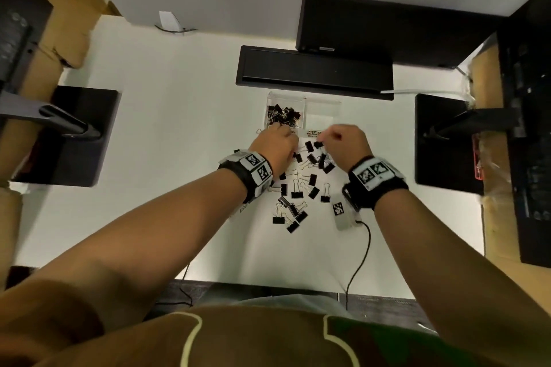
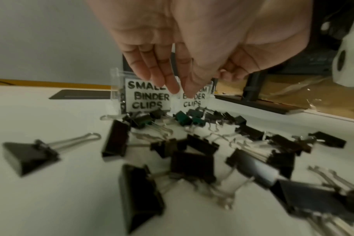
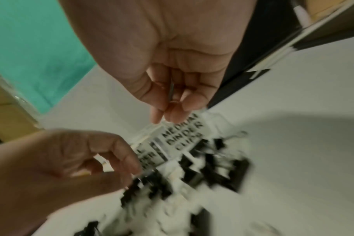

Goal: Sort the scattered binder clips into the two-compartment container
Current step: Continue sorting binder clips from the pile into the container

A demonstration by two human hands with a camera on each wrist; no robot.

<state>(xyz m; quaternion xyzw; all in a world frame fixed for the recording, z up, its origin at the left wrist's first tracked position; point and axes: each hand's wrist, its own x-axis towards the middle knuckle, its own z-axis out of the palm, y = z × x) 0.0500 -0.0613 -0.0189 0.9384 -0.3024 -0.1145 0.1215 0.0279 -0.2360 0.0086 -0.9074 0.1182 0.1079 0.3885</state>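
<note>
Black binder clips (image 1: pixel 298 185) with silver wire handles lie scattered over the middle of the white tabletop (image 1: pixel 167 134), between my 2 wrists. Just beyond them, toward the far edge, I see the clear two-compartment container (image 1: pixel 304 112): from the head view its left compartment (image 1: pixel 283 115) is heaped with small clips and its right compartment (image 1: pixel 323 113) shows bare floor. That view does not let me read the labels properly; the left wrist view does (SMALL BINDER CLIPS (image 2: pixel 148 97) on the left front), and the right wrist view gives MEDIUM BINDER CLIPS (image 3: pixel 182 134), though blurred.

My left hand (image 1: pixel 275 144) hangs over the near wall of the container, and in its wrist view the fingers (image 2: pixel 152 68) point down, straight and close together, gripping nothing I can make out. My right hand (image 1: pixel 346 140) hovers just in front of the medium side; only its own wrist view shows the fingertips (image 3: pixel 184 103) curled in and pinching a thin wire handle (image 3: pixel 171 91). The clip's body I cannot see there.
</note>
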